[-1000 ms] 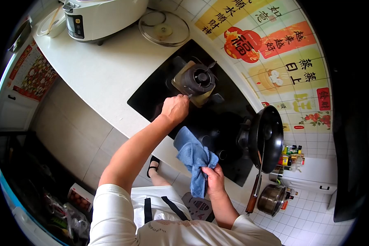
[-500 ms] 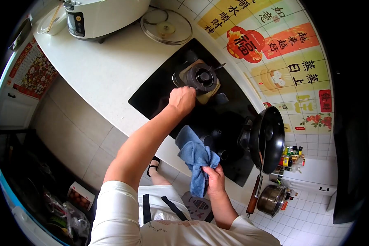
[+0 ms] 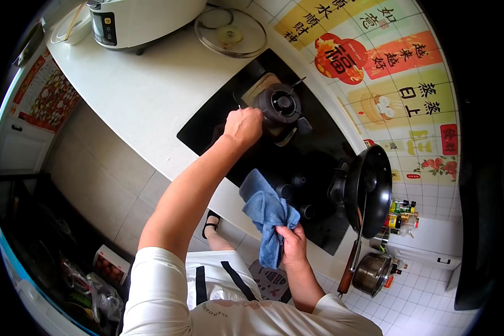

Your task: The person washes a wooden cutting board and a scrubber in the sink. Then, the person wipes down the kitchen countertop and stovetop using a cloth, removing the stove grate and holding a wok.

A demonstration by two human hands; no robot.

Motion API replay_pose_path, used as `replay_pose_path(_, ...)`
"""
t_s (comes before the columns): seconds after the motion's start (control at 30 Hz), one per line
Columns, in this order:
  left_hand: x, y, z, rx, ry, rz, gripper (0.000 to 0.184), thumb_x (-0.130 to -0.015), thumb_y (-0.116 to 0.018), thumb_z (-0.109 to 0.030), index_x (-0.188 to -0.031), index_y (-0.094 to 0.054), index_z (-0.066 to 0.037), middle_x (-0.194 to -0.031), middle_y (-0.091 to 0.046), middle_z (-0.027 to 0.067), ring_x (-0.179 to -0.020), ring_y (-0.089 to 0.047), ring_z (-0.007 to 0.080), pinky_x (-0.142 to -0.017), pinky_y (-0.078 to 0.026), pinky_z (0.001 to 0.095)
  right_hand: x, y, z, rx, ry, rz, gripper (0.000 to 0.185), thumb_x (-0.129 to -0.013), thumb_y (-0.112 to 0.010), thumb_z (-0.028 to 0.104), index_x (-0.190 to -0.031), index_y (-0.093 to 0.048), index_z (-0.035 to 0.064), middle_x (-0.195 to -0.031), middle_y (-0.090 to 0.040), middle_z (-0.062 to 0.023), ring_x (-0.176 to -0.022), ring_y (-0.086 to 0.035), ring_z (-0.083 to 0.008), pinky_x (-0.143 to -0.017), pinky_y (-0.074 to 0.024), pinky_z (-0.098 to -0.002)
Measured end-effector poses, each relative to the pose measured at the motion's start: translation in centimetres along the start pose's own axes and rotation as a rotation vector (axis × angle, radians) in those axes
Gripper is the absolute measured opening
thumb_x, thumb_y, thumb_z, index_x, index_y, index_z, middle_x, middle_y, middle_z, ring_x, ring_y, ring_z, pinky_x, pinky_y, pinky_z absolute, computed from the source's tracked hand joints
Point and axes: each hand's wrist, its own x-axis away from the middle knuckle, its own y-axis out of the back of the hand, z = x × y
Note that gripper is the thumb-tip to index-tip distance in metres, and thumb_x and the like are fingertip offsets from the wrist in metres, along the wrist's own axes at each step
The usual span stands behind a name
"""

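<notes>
My left hand [image 3: 243,126] is closed at the near side of the black burner [image 3: 283,102], fingertips by its ring. A thin metal tip shows above the knuckles; what the fingers hold is hidden. Under the burner, a tan plate [image 3: 259,88] lies partly uncovered on the black glass hob [image 3: 207,120]. My right hand [image 3: 292,245] is wrapped round a bunched blue cloth [image 3: 266,215], held over the hob's front edge near two dark knobs [image 3: 306,211].
A black wok [image 3: 378,193] with a wooden-handled utensil rests on the other burner. A glass lid [image 3: 231,35] and a white cooker [image 3: 145,19] stand on the counter [image 3: 134,92]. Beyond the wok are a steel pot [image 3: 369,274] and several bottles [image 3: 399,218].
My left hand has shifted slightly at the burner, and a thin metal tip now shows above it. More of the hob shows below the burner. The right hand and cloth stay nearly in place.
</notes>
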Motion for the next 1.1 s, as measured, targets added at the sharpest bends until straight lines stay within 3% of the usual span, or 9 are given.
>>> replay_pose_path(0.13, 0.4, -0.6, -0.1, 0.030, -0.011, 0.019, 0.018, -0.077, -0.050, -0.014, -0.070, -0.062, -0.002, -0.073, -0.063, 0.0192, -0.070, -0.063, 0.0338, -0.061, -0.051, 0.0403, -0.1, 0.0, -0.5, -0.001, -0.007, 0.020, 0.039, -0.075, -0.053, -0.004, -0.113, -0.053, 0.0025, -0.107, -0.058, -0.0056, -0.095, -0.056, -0.0144, -0.086, -0.0429, -0.0270)
replay_pose_path(0.43, 0.9, -1.9, -1.4, 0.048, -0.021, 0.101, 0.014, -0.076, -0.048, -0.007, -0.077, -0.060, -0.001, -0.079, -0.063, 0.0183, -0.073, -0.062, 0.0333, -0.064, -0.050, 0.0407, -0.2, -0.3, -0.9, 0.017, -0.021, 0.008, 0.039, -0.075, -0.053, -0.003, -0.114, -0.052, 0.0026, -0.106, -0.058, -0.0055, -0.095, -0.056, -0.0150, -0.086, -0.0428, -0.0272)
replay_pose_path(0.7, 2.4, -1.8, -1.0, 0.089, -0.003, 0.038, 0.020, -0.081, -0.057, -0.023, -0.085, -0.058, -0.003, -0.087, -0.061, 0.0137, -0.075, -0.061, 0.0326, -0.062, -0.050, 0.0399, -0.5, -0.4, 2.7, -0.078, -0.010, -0.039, 0.045, -0.073, -0.053, 0.001, -0.118, -0.050, 0.0031, -0.109, -0.057, -0.0055, -0.097, -0.055, -0.0165, -0.089, -0.0423, -0.0286)
replay_pose_path(0.77, 3.7, -0.1, -1.0, 0.116, -0.003, -0.001, 0.024, -0.076, -0.064, -0.023, -0.086, -0.057, -0.004, -0.086, -0.059, 0.0135, -0.075, -0.060, 0.0315, -0.062, -0.050, 0.0394, -1.7, 1.4, 4.5, -0.057, 0.072, -0.081, 0.050, -0.073, -0.052, 0.001, -0.123, -0.046, 0.0018, -0.115, -0.053, -0.0089, -0.102, -0.053, -0.0184, -0.091, -0.0410, -0.0296)
replay_pose_path(0.83, 5.4, 1.3, -0.1, 0.163, -0.011, -0.115, 0.028, -0.074, -0.066, -0.023, -0.094, -0.057, -0.006, -0.087, -0.058, 0.0116, -0.074, -0.060, 0.0304, -0.061, -0.050, 0.0376, -3.1, 1.6, 7.3, -0.045, 0.290, -0.164, 0.054, -0.073, -0.053, 0.004, -0.126, -0.042, -0.0004, -0.118, -0.051, -0.0106, -0.105, -0.052, -0.0203, -0.092, -0.0413, -0.0311)
replay_pose_path(0.9, 7.2, 1.6, 1.5, 0.202, 0.013, -0.216, 0.031, -0.074, -0.066, -0.020, -0.101, -0.057, -0.008, -0.086, -0.057, 0.0101, -0.072, -0.060, 0.0293, -0.059, -0.049, 0.0360, -5.0, 2.3, 9.9, 0.014, 0.475, -0.216, 0.046, -0.076, -0.053, 0.000, -0.122, -0.045, -0.0029, -0.119, -0.052, -0.0117, -0.105, -0.053, -0.0196, -0.091, -0.0409, -0.0297)
replay_pose_path(0.93, 8.2, 2.1, 2.2, 0.220, 0.030, -0.217, 0.031, -0.074, -0.066, -0.017, -0.102, -0.057, -0.008, -0.085, -0.057, 0.0097, -0.071, -0.059, 0.0287, -0.058, -0.049, 0.0355, -6.8, 3.2, 10.5, 0.129, 0.596, -0.251, 0.049, -0.076, -0.050, 0.002, -0.124, -0.042, -0.0033, -0.120, -0.051, -0.0144, -0.106, -0.053, -0.0249, -0.091, -0.0430, -0.0363)
replay_pose_path(1.0, 10.3, 3.0, 3.6, 0.228, 0.043, -0.237, 0.031, -0.074, -0.065, -0.012, -0.103, -0.057, -0.009, -0.084, -0.056, 0.0088, -0.070, -0.058, 0.0275, -0.058, -0.048, 0.0346, -10.4, 4.0, 12.2, 0.082, 0.722, -0.268, 0.040, -0.077, -0.053, -0.006, -0.117, -0.049, -0.0032, -0.113, -0.055, -0.0110, -0.100, -0.055, -0.0192, -0.090, -0.0413, -0.0308)
replay_pose_path(1.1, 12.9, 3.8, 4.8, 0.222, 0.050, -0.219, 0.032, -0.073, -0.064, -0.005, -0.104, -0.057, -0.007, -0.088, -0.056, 0.0088, -0.078, -0.057, 0.0264, -0.064, -0.048, 0.0335, -18.2, 5.4, 13.6, 0.222, 0.861, -0.475, 0.033, -0.077, -0.054, -0.005, -0.110, -0.053, -0.0019, -0.107, -0.058, -0.0102, -0.093, -0.056, -0.0186, -0.082, -0.0439, -0.0307)
